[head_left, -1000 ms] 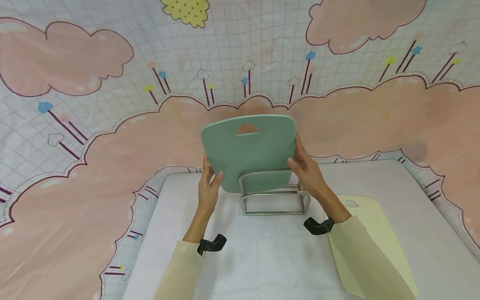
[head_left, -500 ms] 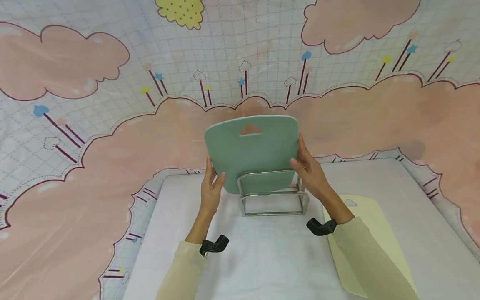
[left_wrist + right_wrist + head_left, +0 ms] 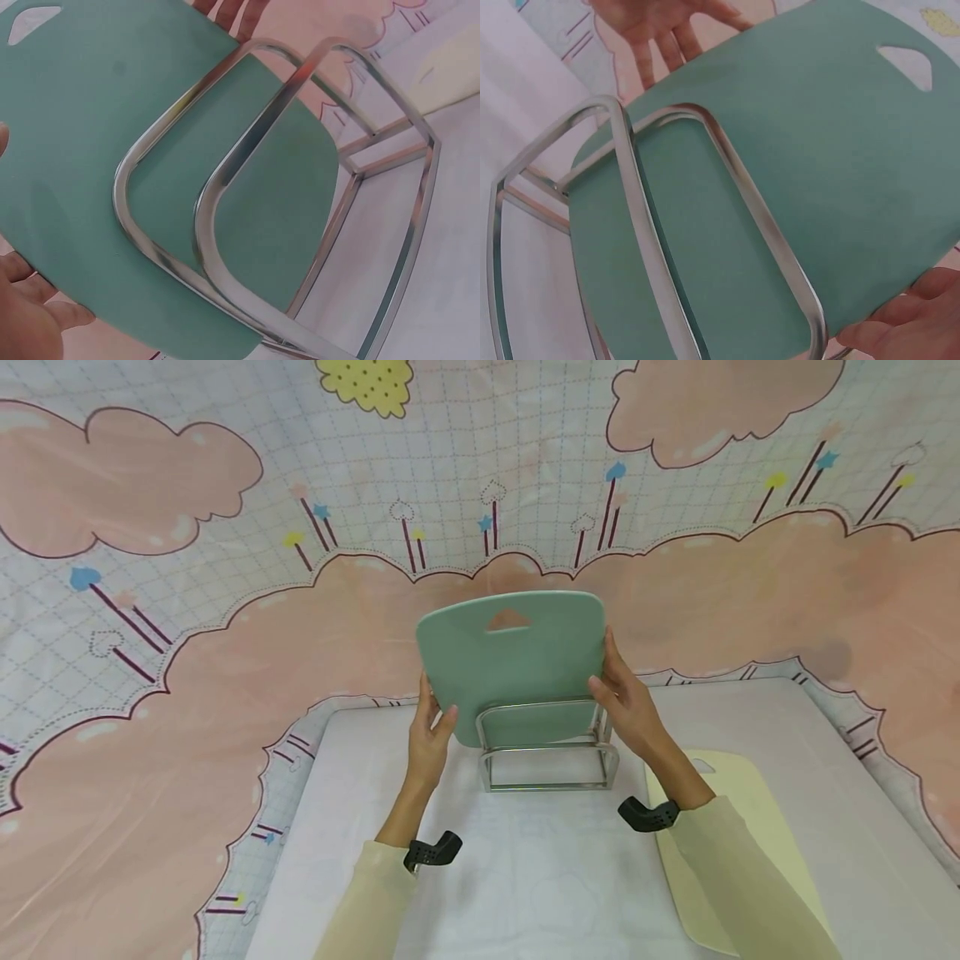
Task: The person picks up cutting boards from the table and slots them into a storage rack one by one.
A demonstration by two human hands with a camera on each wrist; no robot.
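A green cutting board (image 3: 517, 664) stands upright, leaning a little, with its cut-out handle hole at the top. My left hand (image 3: 432, 735) holds its left edge, thumb on the front face and fingers at the back. On the opposite edge my right hand (image 3: 633, 714) grips it likewise. The board's lower part is behind two front loops of a metal rack (image 3: 201, 232), seen also in the right wrist view. Its lower left corner sticks out past the rack's left side. Whether the bottom edge touches the rack's base cannot be told.
Right of the rack, a cream cutting board (image 3: 738, 802) lies flat on the white table (image 3: 517, 877), partly under my right sleeve. Behind the table hangs a patterned cloth (image 3: 735, 593) with pink clouds.
Both hands have shifted slightly to the right together with the green cutting board, bringing it more behind the rack's loops. The rack and the cream board have stayed in place.
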